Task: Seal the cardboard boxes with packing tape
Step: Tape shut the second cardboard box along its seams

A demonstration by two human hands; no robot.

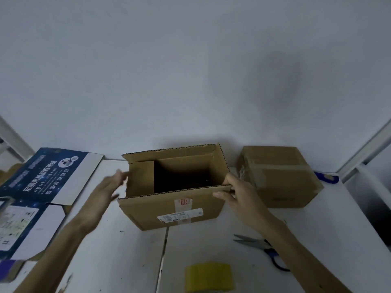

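Head view: a person's two hands at an open cardboard box (175,199) on a white table (127,240).

The box stands at the table's middle, flaps up and its inside dark. The right hand (234,191) pinches the right end of the near flap between thumb and fingers. The left hand (108,187), blurred, reaches with straight, released fingers to the left end flap; contact is unclear. A taped box (279,176) sits just right. A yellow tape roll (209,275) and scissors (260,248) lie nearer the viewer.
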